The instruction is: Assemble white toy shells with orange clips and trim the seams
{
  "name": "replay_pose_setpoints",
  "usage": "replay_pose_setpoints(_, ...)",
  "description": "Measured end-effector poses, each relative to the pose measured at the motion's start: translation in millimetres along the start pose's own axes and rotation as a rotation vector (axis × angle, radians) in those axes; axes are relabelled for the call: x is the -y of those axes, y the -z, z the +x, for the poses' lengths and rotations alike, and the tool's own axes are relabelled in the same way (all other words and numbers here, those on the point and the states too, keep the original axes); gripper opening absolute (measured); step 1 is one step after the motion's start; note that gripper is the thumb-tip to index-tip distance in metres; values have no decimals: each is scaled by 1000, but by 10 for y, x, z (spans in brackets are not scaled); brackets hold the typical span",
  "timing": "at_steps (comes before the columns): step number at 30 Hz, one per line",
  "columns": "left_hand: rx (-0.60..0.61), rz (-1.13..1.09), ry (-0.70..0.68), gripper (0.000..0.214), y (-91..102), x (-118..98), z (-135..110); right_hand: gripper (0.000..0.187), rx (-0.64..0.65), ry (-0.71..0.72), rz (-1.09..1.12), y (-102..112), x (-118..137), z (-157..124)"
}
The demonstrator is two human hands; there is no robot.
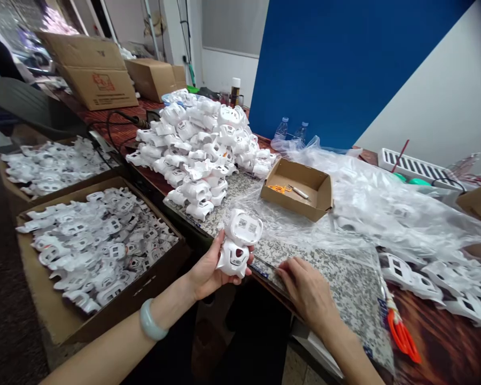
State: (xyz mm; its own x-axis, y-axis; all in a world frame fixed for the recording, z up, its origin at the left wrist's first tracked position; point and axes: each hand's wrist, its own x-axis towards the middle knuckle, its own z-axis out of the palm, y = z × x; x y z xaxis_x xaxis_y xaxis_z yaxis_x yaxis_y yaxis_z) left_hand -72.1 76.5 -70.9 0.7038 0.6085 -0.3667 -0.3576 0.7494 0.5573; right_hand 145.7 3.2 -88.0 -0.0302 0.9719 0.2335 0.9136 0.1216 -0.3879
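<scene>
My left hand (pixel 210 267) is shut around a white moulded plastic part (pixel 237 247), a hollow shell with square and round openings, held up over the table's edge. My right hand (pixel 307 291) rests above a speckled granite slab (pixel 324 272), pinching a thin dark metal tool (pixel 265 262). The tool's tip points toward the white part and stops close to it, though I cannot tell if they touch. A pale green bangle (pixel 152 320) circles my left wrist.
A large heap of similar white parts (pixel 196 144) stands on the table. Two cardboard boxes of them (pixel 96 246) sit at left. Ahead lies a small cardboard tray (pixel 296 187) holding orange-handled scissors. Clear plastic bags (pixel 385 198) and more parts spread right.
</scene>
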Motion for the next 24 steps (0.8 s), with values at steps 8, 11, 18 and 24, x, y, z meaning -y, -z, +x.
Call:
replay_pose_setpoints(8,-18,88,-87,72,33,129,23,21,-285,-12,106,524,-11,-148)
replay_pose_setpoints(11,-1,101,-119,72,9,173,32,16,-371,43,91,671,219,-161)
replay_pose_setpoints(18,10,146,-171,73,-7,250,43,9,-390,215,54,691,571,-117)
replay_pose_setpoints(24,-54,433,-259,70,11,174,-2,8,-512,165,9,774,501,-190)
